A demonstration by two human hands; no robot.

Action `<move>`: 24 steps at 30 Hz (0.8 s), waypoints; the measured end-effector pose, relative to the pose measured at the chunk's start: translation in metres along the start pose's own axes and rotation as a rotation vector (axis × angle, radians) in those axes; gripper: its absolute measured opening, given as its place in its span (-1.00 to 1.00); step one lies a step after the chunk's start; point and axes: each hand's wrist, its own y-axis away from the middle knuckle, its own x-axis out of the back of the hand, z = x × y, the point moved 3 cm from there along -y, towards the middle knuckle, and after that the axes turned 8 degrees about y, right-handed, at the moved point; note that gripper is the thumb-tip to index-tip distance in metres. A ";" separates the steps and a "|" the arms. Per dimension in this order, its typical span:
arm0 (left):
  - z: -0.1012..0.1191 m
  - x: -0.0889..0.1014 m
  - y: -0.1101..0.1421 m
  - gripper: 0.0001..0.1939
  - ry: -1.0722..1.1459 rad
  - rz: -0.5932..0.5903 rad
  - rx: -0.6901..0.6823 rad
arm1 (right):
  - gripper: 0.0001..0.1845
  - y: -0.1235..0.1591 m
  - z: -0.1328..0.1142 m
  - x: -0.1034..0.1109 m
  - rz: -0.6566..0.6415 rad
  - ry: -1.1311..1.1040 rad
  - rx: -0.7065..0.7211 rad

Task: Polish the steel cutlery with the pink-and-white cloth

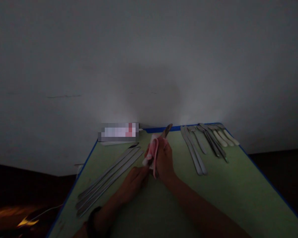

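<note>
My right hand (165, 160) is closed round a pink and white cloth (152, 150), which is wrapped about a metal table knife (167, 131). The knife's blade end sticks out past the cloth, pointing up towards the wall. Lower down, my left hand (134, 178) grips the knife's near end, though the fingers there are dark and partly hidden. To the left lie several long metal knives (111, 180) side by side. On the right are two more knives (193, 152) and a spoon (199, 140).
Dark-handled cutlery (213, 143) and several cream-handled pieces (220, 138) lie at the back right of the green table (213, 205). A blurred-out box-like object (118, 132) is at the back left. A grey wall (149, 66) stands directly behind the table. The light is dim.
</note>
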 end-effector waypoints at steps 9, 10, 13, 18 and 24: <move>0.005 0.001 0.000 -0.35 0.193 -0.105 -0.037 | -0.45 -0.014 -0.022 0.010 -0.095 0.011 0.143; 0.005 0.002 -0.001 -0.34 0.202 -0.121 -0.047 | -0.43 -0.017 -0.025 0.014 -0.077 0.013 0.162; 0.003 0.001 -0.002 -0.34 0.216 -0.164 -0.047 | -0.40 -0.025 -0.031 0.024 -0.032 0.017 0.186; 0.009 0.000 0.002 -0.37 0.190 -0.176 -0.058 | -0.40 -0.028 -0.033 0.027 0.030 -0.039 0.130; 0.020 -0.002 0.007 -0.64 0.067 -0.142 -0.195 | -0.51 -0.040 -0.051 0.045 0.166 -0.164 0.093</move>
